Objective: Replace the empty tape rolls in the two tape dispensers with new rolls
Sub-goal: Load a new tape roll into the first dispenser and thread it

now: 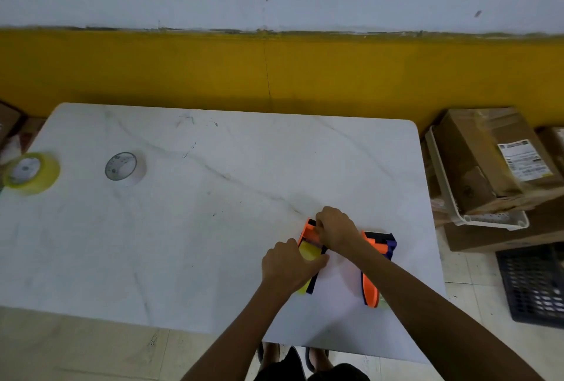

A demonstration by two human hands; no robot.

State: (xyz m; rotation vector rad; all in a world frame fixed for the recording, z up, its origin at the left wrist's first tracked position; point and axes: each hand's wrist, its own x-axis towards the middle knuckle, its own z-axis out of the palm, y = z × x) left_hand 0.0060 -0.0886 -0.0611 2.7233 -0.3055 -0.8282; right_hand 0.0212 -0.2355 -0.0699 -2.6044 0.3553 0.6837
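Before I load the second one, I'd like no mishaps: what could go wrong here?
1. The second dispenser lies under the right forearm near the table's right edge; a sweep might knock it off.
2. The right hand works at the first dispenser's front end, where a cutting blade may sit.

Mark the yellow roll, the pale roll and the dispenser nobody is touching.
yellow roll (45, 177): head view, on its outer yellow band.
pale roll (137, 171): head view, on its outer pale band.
free dispenser (370, 289): head view, on its orange handle, right of both hands.
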